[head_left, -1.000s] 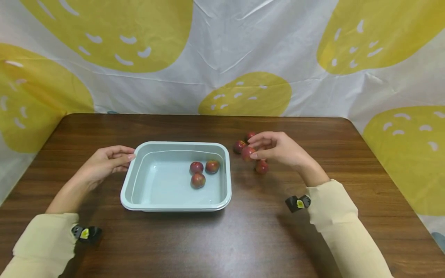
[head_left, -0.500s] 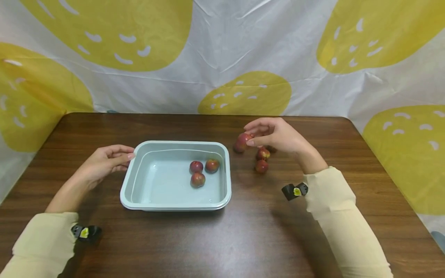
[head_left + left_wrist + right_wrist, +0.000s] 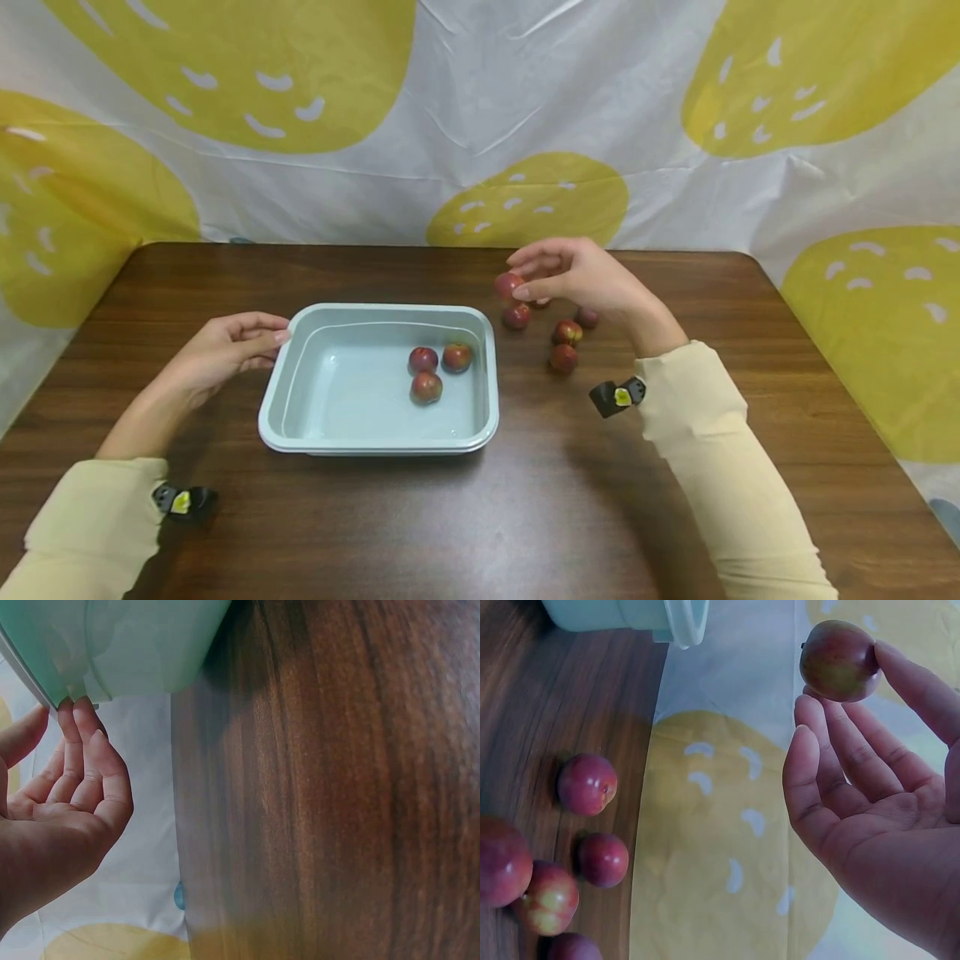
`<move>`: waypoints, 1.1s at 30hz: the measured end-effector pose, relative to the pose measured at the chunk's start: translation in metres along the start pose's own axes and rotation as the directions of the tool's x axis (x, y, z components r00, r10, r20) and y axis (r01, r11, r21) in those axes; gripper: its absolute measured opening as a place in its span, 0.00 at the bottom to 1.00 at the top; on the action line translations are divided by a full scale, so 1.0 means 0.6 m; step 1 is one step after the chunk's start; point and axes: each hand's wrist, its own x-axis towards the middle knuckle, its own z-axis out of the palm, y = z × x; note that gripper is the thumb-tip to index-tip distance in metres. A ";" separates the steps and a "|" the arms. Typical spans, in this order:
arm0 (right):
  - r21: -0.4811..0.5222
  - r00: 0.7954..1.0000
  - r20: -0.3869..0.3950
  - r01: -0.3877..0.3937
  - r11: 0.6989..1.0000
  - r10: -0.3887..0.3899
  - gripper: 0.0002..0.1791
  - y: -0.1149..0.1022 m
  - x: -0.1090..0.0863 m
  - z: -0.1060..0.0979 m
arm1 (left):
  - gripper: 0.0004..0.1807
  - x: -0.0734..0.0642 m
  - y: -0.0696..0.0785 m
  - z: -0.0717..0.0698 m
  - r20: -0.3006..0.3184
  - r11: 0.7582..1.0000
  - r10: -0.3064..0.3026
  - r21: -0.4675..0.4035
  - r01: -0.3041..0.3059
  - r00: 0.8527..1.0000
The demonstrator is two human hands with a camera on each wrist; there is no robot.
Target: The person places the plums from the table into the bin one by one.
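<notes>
With thumb and fingertips, my left hand [image 3: 225, 354] pinches the left rim of a pale blue-green plastic basin [image 3: 491, 375]. The left wrist view has the thumb above that rim and the fingers [image 3: 71, 742] under it. Three red plums [image 3: 426, 387] lie in the right half of the basin. My right hand [image 3: 588, 275] holds another plum [image 3: 840, 664] between thumb and fingertips, raised above the table just beyond the basin's back right corner. Below and beside this hand, several loose plums [image 3: 564, 358] sit on the wood, one partly hidden by the fingers.
A brown wooden table [image 3: 480, 525] carries everything. Behind and beside it hangs a white cloth [image 3: 480, 100] with yellow fruit shapes. Small black devices [image 3: 618, 396] are strapped at both sleeve cuffs.
My right hand has lifted the plum and carried it up and left, away from the loose plums, now more exposed. The left hand and the basin stay in place.
</notes>
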 end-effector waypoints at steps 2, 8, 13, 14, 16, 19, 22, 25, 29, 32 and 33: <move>-0.002 1.000 0.001 -0.002 1.000 0.002 0.21 -0.003 0.004 0.002 | 0.24 0.000 0.000 0.000 0.000 1.000 0.001 -0.003 -0.001 1.000; -0.021 1.000 0.014 0.022 1.000 -0.021 0.21 -0.013 0.016 0.009 | 0.24 -0.001 0.001 0.001 -0.003 1.000 0.005 0.003 -0.005 1.000; -0.011 0.999 0.016 0.035 0.999 -0.035 0.21 -0.022 0.023 0.017 | 0.25 -0.001 0.001 0.001 -0.005 1.000 0.004 0.011 -0.004 1.000; 0.001 0.999 0.018 0.035 0.999 -0.035 0.21 -0.024 0.024 0.019 | 0.25 -0.001 0.001 0.001 -0.006 1.000 0.004 0.011 -0.004 1.000; 0.032 0.999 0.025 0.035 0.999 -0.035 0.20 -0.028 0.026 0.023 | 0.25 -0.001 0.001 0.001 -0.007 1.000 0.004 0.011 -0.004 1.000; 0.060 0.998 0.038 0.041 0.997 -0.043 0.20 -0.035 0.030 0.031 | 0.25 -0.001 0.001 0.001 -0.007 1.000 0.003 0.013 -0.003 1.000; 0.052 0.996 0.054 0.063 0.997 -0.066 0.20 -0.043 0.033 0.041 | 0.25 -0.001 0.001 0.000 -0.007 1.000 -0.002 0.019 0.002 1.000; 0.051 0.994 0.071 0.079 0.996 -0.082 0.20 -0.048 0.036 0.051 | 0.26 -0.001 0.000 0.000 -0.008 1.000 -0.006 0.027 0.006 1.000; 0.054 0.992 0.100 0.077 0.996 -0.082 0.21 -0.057 0.036 0.066 | 0.26 0.000 0.000 -0.001 -0.008 1.000 -0.005 0.030 0.005 1.000; 0.029 0.988 0.126 0.083 0.996 -0.086 0.20 -0.062 0.036 0.077 | 0.26 -0.001 0.000 -0.001 -0.008 1.000 -0.003 0.027 0.003 1.000; 0.017 0.987 0.134 0.086 0.996 -0.088 0.21 -0.063 0.037 0.080 | 0.26 -0.001 0.000 -0.001 -0.008 1.000 -0.003 0.025 0.003 1.000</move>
